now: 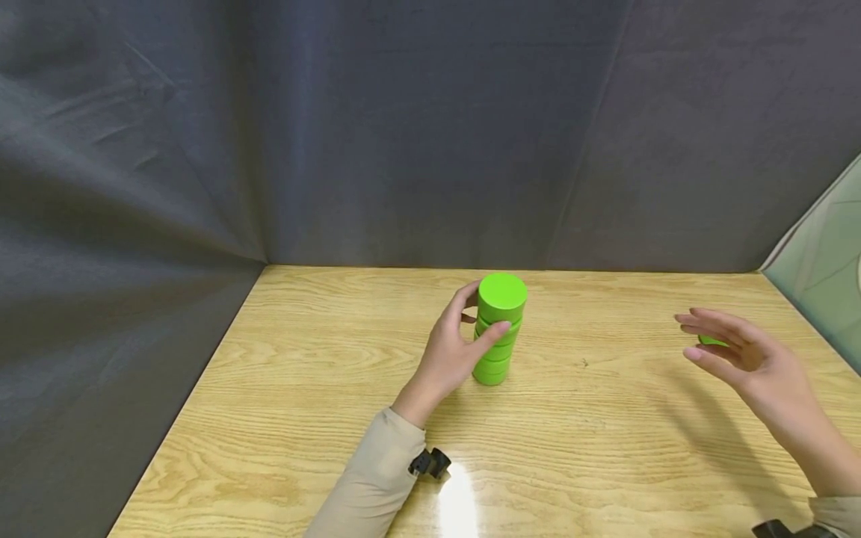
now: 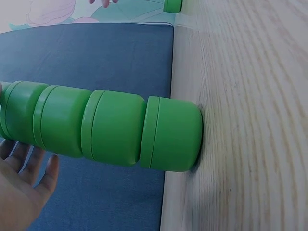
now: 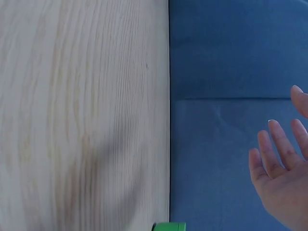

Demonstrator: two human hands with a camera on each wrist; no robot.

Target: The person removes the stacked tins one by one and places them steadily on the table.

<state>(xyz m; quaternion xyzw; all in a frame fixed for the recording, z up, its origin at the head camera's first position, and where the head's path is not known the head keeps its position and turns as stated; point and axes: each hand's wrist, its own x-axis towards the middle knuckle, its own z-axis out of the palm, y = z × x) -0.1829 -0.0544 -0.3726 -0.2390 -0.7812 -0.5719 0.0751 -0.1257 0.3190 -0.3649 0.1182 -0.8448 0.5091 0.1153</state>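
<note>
A tall stack of several green, lidded round containers (image 1: pixel 494 351) stands upright on the wooden table. My left hand (image 1: pixel 444 362) holds it near the top, thumb on the near side and fingers around the back. In the left wrist view the lower containers (image 2: pixel 118 127) show seams between lid and body, and the bottom one rests on the wood. My right hand (image 1: pixel 760 366) is raised over the right part of the table, fingers apart and holding nothing. Another green piece (image 1: pixel 711 341) shows behind it, mostly hidden by the fingers.
Dark cloth (image 1: pixel 430 149) hangs along the table's back edge and down its left side. A pale green patterned panel (image 1: pixel 824 261) borders the right side. The wooden tabletop (image 1: pixel 303 418) stretches in front of the stack.
</note>
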